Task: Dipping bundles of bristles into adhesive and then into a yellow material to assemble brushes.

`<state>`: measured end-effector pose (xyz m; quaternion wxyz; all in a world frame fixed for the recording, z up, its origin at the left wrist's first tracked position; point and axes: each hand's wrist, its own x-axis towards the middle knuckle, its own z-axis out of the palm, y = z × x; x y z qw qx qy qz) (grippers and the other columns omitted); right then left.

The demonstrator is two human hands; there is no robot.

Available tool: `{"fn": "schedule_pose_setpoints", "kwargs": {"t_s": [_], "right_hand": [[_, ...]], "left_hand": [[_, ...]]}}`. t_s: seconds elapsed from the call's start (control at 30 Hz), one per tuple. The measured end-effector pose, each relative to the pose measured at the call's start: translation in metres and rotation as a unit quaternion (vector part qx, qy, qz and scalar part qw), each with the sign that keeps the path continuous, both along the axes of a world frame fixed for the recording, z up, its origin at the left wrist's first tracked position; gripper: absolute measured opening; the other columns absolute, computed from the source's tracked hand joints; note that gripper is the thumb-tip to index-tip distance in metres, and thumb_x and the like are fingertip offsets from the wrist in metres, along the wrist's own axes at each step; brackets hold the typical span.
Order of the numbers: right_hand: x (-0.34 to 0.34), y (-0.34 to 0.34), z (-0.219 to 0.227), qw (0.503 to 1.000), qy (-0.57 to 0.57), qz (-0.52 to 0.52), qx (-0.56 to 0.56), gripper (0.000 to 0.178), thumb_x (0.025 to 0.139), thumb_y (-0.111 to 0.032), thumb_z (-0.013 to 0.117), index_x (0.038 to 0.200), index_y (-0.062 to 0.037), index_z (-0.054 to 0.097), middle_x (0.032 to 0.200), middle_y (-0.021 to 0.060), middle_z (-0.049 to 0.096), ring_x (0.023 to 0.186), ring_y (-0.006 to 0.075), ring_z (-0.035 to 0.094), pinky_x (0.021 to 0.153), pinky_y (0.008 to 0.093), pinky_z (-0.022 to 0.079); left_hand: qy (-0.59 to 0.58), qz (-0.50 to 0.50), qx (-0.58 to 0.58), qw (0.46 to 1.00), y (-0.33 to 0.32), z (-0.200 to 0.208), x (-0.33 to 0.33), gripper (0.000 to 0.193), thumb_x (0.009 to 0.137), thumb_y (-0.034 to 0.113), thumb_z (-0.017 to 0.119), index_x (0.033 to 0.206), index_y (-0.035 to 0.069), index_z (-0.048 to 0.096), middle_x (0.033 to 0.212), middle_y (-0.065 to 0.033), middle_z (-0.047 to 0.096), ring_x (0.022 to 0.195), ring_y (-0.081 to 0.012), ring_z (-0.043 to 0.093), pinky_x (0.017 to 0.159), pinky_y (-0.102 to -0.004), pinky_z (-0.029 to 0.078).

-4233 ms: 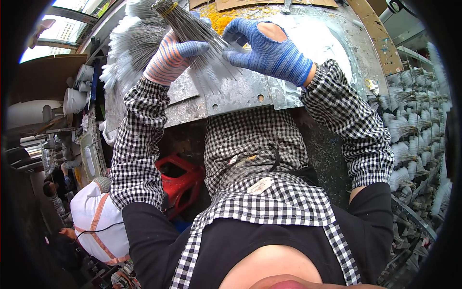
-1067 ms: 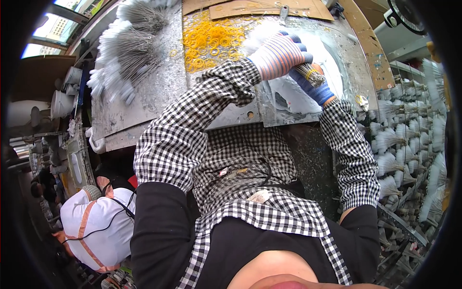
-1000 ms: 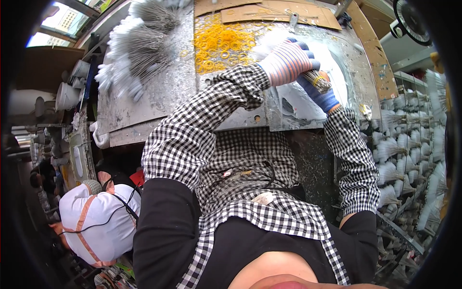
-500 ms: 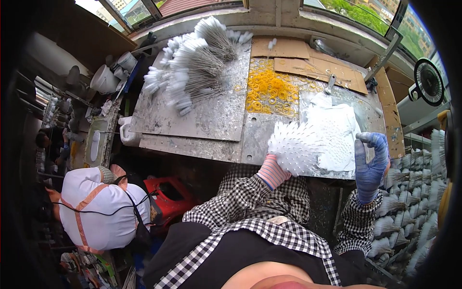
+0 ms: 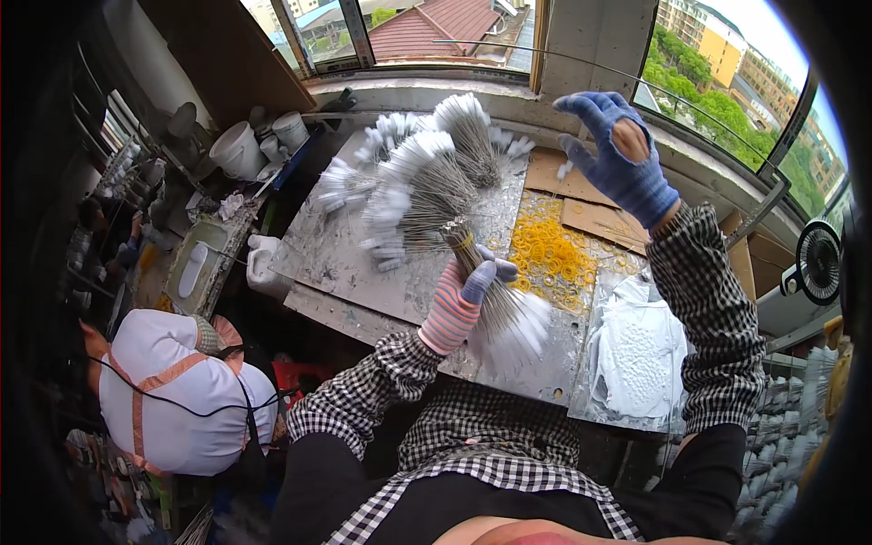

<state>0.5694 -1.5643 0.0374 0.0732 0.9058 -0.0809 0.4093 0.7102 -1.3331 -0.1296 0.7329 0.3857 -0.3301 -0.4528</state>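
In my left hand, in a striped glove, is a bundle of wire-stemmed brushes. Its wire ends point up and away, its white bristles toward the lower right. A yellow band seems to circle the stems near their ends. Up near the window, my right hand, in a blue glove with a hole over the back, is raised with its fingers apart and nothing in it. Below it on the table lie many yellow rubber bands. Beyond my left hand sits a large pile of similar brushes.
A lumpy white sheet lies on the table's right part. Cardboard covers the far edge. At left are a white jug, a bucket and a bending co-worker. A black fan stands at right, beside racked brushes.
My left hand has moved up and left, tilting the bundle so its stems show. My right hand has risen from the table's right edge toward the window. The view has shifted too.
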Motion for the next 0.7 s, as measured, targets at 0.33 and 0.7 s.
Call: {"fn": "schedule_pose_setpoints", "kwargs": {"t_s": [0.33, 0.7], "right_hand": [[0.147, -0.104, -0.007, 0.987, 0.099, -0.104, 0.07, 0.04, 0.097, -0.041, 0.062, 0.129, -0.0183, 0.063, 0.108, 0.0118, 0.072, 0.1, 0.0311, 0.069, 0.086, 0.0427, 0.054], [0.106, -0.05, -0.011, 0.999, 0.027, 0.042, 0.018, 0.02, 0.094, -0.027, 0.067, 0.104, -0.0105, 0.072, 0.091, 0.0116, 0.073, 0.08, 0.0294, 0.071, 0.07, 0.0374, 0.056]], "left_hand": [[-0.021, 0.099, -0.078, 0.992, -0.118, 0.051, 0.173, 0.02, 0.095, 0.008, 0.066, 0.114, 0.006, 0.059, 0.094, -0.0064, 0.067, 0.078, -0.0139, 0.066, 0.066, -0.0297, 0.058], [-0.187, 0.168, -0.003, 0.968, -0.145, 0.067, 0.185, 0.024, 0.094, 0.017, 0.072, 0.111, 0.004, 0.061, 0.09, 0.0, 0.066, 0.075, -0.0073, 0.058, 0.064, -0.0236, 0.05]]}}
